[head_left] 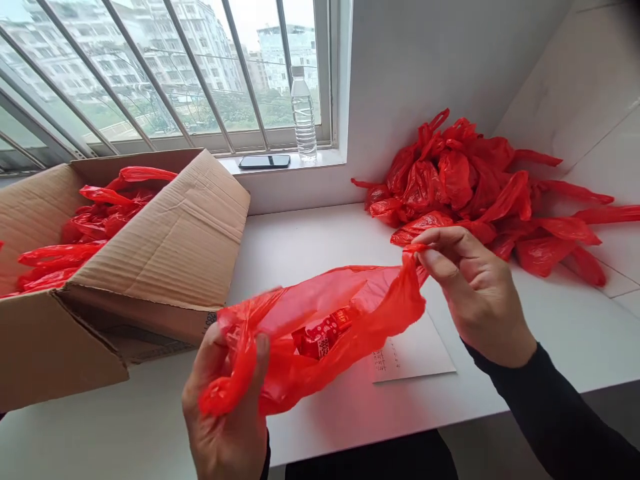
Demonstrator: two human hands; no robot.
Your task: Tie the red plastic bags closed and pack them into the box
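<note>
Left hand [230, 433]: thumb upright, fingers clasping a thin, translucent red plastic bag [320, 373] at near left. Right hand [483, 300]: fingers pinching its far right end.

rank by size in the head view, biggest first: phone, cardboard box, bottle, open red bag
1. Cardboard box
2. Open red bag, held near the camera, which makes it look bigger
3. Bottle
4. Phone, seen at a low slant
</note>
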